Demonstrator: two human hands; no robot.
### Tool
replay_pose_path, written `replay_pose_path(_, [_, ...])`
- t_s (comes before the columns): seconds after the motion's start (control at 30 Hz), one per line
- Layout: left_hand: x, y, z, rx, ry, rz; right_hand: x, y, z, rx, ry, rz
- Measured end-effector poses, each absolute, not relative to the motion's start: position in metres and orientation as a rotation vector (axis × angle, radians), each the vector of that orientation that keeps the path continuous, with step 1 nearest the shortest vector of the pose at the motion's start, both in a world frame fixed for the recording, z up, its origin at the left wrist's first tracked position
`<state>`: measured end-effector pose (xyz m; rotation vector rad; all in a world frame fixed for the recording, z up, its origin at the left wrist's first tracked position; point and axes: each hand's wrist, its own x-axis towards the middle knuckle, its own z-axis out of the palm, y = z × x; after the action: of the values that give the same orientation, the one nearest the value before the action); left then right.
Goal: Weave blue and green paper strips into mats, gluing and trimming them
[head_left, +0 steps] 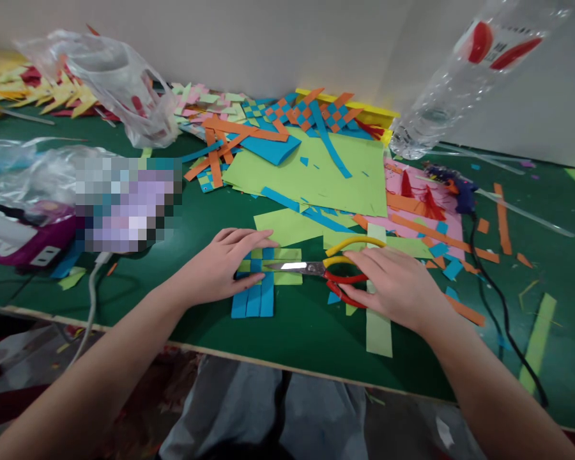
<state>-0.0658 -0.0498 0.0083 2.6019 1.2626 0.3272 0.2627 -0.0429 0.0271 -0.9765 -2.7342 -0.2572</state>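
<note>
My left hand (220,265) presses and grips a small weave of blue and light-green paper strips (253,300) on the green table, thumb near me and fingers along its far side. Blue strip ends stick out towards me, green ends to the right. In my right hand (393,284) is a pair of scissors (309,268) with red and yellow handles. Their blades point left and lie over the weave, tips close to my left thumb; the blades look nearly closed. A pale green strip (379,332) passes beneath my right hand.
Green paper sheets (311,166) lie ahead, with woven blue-orange pieces (311,114) behind. A plastic bottle (460,83) and a glue gun (462,191) with a black cord are right. A bagged cup (124,83) and a pixelated object (129,207) with a white cable are left.
</note>
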Motion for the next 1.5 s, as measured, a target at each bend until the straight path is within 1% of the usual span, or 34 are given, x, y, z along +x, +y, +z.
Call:
replay_pose_path(0.57, [-0.066, -0.049, 0.007, 2.594, 1.233, 0.334, 0.283, -0.035, 0.031, -1.006, -2.742, -0.241])
replay_pose_path(0.83, [-0.067, -0.049, 0.007, 2.587, 1.232, 0.334, 0.299, -0.031, 0.036, -1.101, -2.762, -0.218])
replay_pose_path(1.1, [-0.066, -0.049, 0.007, 2.605, 1.233, 0.319, 0.269, -0.038, 0.032, -0.828, -2.718, -0.406])
replay_pose_path(1.2, [-0.066, -0.049, 0.007, 2.614, 1.221, 0.318, 0.265, -0.039, 0.030, -0.794, -2.750, -0.477])
replay_pose_path(1.5, [-0.066, -0.049, 0.007, 2.613, 1.231, 0.325, 0.274, -0.037, 0.036, -0.842, -2.764, -0.429])
